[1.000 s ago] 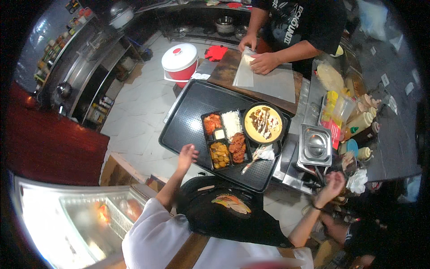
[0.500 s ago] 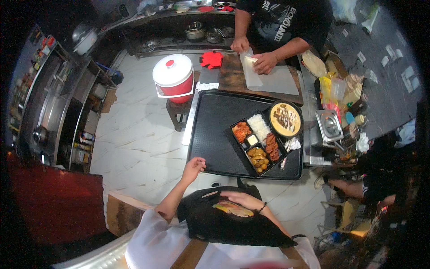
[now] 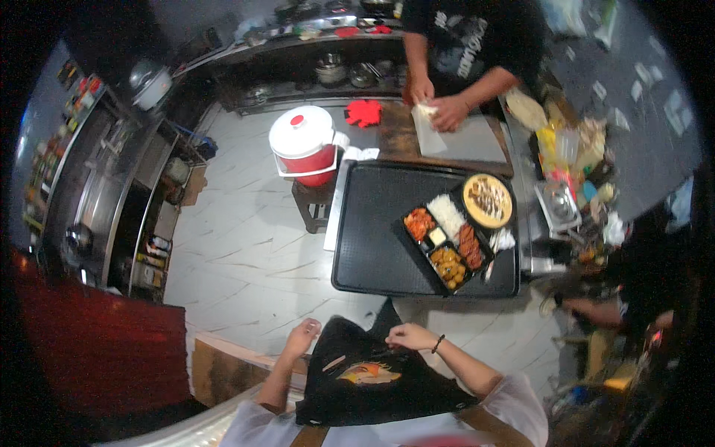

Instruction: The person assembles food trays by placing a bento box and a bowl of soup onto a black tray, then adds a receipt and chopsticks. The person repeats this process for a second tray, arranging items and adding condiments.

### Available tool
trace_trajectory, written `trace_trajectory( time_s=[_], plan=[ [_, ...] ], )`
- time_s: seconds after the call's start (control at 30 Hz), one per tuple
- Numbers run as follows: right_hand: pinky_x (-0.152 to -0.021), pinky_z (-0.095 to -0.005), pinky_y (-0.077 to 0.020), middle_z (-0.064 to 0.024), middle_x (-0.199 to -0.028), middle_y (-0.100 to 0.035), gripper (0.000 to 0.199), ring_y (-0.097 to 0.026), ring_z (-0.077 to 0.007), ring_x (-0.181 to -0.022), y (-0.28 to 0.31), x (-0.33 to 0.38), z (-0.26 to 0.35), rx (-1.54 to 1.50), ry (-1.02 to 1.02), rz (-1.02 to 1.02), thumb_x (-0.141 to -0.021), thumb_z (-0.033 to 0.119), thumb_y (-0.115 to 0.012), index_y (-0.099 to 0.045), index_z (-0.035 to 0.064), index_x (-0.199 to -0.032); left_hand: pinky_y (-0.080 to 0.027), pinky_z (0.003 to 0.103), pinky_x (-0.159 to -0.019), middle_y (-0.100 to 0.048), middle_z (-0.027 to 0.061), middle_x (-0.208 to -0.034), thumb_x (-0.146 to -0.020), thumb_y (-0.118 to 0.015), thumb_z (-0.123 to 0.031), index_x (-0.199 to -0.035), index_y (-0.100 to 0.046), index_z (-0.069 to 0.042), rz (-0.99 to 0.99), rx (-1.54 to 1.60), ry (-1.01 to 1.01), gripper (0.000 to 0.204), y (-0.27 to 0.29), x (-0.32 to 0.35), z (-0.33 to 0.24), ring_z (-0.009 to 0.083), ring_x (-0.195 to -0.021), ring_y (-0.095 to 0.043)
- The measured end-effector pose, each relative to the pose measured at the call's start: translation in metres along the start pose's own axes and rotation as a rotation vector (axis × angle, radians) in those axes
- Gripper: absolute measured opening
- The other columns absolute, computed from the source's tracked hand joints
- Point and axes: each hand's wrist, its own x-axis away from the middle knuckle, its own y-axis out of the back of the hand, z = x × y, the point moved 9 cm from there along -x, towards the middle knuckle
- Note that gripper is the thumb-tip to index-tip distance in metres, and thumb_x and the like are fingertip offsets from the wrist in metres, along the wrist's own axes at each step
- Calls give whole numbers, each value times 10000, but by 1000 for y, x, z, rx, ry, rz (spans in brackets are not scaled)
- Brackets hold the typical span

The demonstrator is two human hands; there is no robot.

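Observation:
My left hand [image 3: 301, 337] is raised at the left edge of my black apron [image 3: 439, 398], fingers loosely bent, with nothing seen in it. My right hand [image 3: 412, 337], a dark bracelet on its wrist, is over the apron's upper right part. Its fingers curl together against the cloth; whether they pinch it is not clear. Beyond both hands lies a black tray [image 3: 380, 246]. On it are a black compartment box [image 3: 448, 243] with rice, meat and other food, a round bowl [image 3: 488, 201] of sauce-topped food, and wrapped cutlery [image 3: 503, 241].
Across the tray a person's hands [image 3: 445, 112] handle food on white paper [image 3: 477, 141] over a wooden board. A red and white cooler [image 3: 304, 145] stands on a stool at left. Metal shelves [image 3: 119, 194] line the left; sauces and a steel container [image 3: 558, 206] sit right.
My left hand has drawn back from the tray's near edge toward the apron. My right hand's flat fingers have curled in. The view has shifted, so the tray appears lower and farther right.

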Motion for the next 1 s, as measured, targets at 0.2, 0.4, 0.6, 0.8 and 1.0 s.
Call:
trace_trajectory(
  time_s=[0.2,0.4,0.6,0.8,1.0],
  plan=[
    [-688,-385,-462,-114,-830,-631,288,-606,-284,-785,-33,-12,33,399,-74,-131,-834,341,-541,-563,64,-912,-470,321,-720,-640,105,-835,-845,-565,-316,-1029,-565,-79,157,-112,6,300,-22,-4,52,218,-788,-616],
    [-696,-389,-473,-114,-854,-634,293,-612,-278,-808,-48,-76,48,554,-183,-331,-819,336,-546,-562,79,-958,-463,390,-767,-636,137,-939,-831,-556,-341,-1073,-538,-101,377,-515,-220,341,41,-48,8,294,-892,-605],
    [-668,-368,-475,-126,-830,-628,268,-615,-269,-746,-90,-153,119,347,-29,-492,-833,285,-547,-555,45,-951,-474,385,-727,-641,138,-889,-817,-578,-339,-1056,-553,-118,159,-489,-247,328,188,-128,40,300,-817,-618],
    [-667,-357,-481,-100,-836,-635,243,-622,-258,-750,-80,-170,147,343,-71,-575,-829,276,-559,-559,70,-957,-477,369,-701,-640,136,-870,-805,-593,-298,-1030,-576,-106,96,-408,-386,295,255,-176,-25,295,-791,-618],
    [-702,-401,-477,-133,-839,-630,256,-607,-309,-792,-29,-177,146,339,-153,-547,-804,276,-557,-553,75,-962,-481,358,-676,-636,116,-869,-802,-595,-293,-1040,-575,-101,166,-220,-555,306,194,-225,-100,271,-758,-619]
  ],
)
